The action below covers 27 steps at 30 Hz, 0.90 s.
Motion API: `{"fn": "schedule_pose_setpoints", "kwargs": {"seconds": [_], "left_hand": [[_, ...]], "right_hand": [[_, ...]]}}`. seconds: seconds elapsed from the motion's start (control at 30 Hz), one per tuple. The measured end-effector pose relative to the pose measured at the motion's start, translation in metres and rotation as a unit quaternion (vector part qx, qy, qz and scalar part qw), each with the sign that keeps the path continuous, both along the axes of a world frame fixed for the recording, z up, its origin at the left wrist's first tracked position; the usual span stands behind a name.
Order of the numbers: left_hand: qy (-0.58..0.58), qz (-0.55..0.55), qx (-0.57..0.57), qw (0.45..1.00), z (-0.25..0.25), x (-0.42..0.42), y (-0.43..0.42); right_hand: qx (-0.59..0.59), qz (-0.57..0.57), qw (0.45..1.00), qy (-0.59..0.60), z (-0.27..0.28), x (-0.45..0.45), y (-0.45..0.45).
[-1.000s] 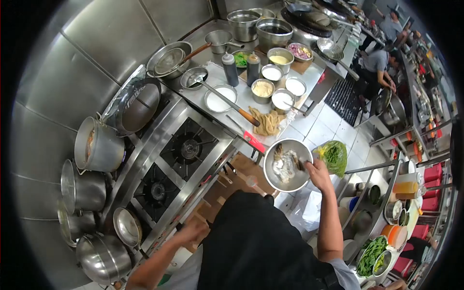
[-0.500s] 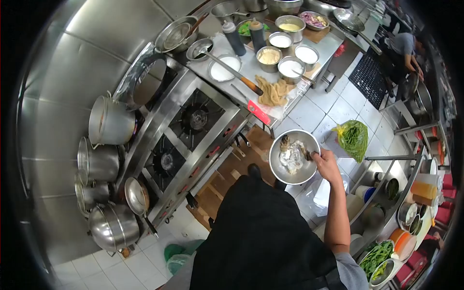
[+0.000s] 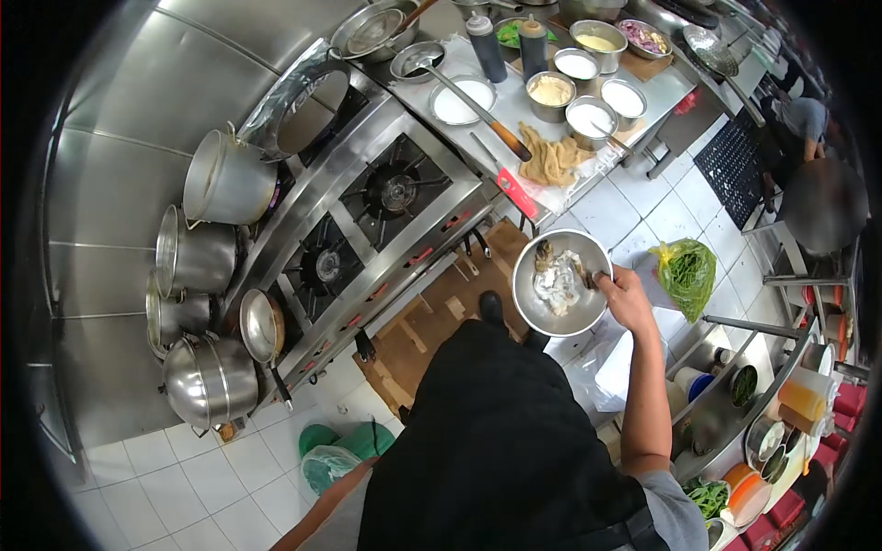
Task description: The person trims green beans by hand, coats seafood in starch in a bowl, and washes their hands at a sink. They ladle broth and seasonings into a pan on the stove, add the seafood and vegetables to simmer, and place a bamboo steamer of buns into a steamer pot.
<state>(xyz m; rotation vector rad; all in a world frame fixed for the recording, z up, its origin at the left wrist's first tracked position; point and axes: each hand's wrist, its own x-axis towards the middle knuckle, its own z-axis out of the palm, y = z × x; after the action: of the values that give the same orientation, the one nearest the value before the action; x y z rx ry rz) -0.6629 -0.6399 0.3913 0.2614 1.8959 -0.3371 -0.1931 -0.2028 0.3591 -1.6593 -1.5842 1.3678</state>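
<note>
A steel mixing bowl (image 3: pixel 525 292) is held out in front of my apron, its rim gripped at the right side by my right hand (image 3: pixel 627 298). The thumb lies over the edge and the fingers curl around the outside. Inside the bowl are pale food pieces (image 3: pixel 557 283) coated in something white, with a few brown, darker bits; their exact kind is unclear. My left forearm (image 3: pixel 329 503) shows at the bottom left, but the hand itself is out of view.
Left stands a gas stove (image 3: pixel 397 191) with pots and a frying pan (image 3: pixel 262 326). Ahead, a prep table (image 3: pixel 514 96) carries bowls, squeeze bottles, a ladle (image 3: pixel 478 112), a cloth (image 3: pixel 553 158) and a red-handled knife (image 3: pixel 516 191). Shelving (image 3: pixel 712 390) stands right; another person (image 3: pixel 801 124) works far right.
My view has turned slightly, shifting the table and stove in the picture. My left forearm has come into sight at the bottom. The bowl stays in my right hand.
</note>
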Motion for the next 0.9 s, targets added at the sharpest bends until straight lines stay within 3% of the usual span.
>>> {"fn": "schedule_pose_setpoints", "kwargs": {"seconds": [0.9], "left_hand": [[0.008,0.004,0.002,1.0,0.009,0.009,0.004]], "right_hand": [[-0.024,0.009,0.999,0.024,-0.02,0.004,-0.007]]}}
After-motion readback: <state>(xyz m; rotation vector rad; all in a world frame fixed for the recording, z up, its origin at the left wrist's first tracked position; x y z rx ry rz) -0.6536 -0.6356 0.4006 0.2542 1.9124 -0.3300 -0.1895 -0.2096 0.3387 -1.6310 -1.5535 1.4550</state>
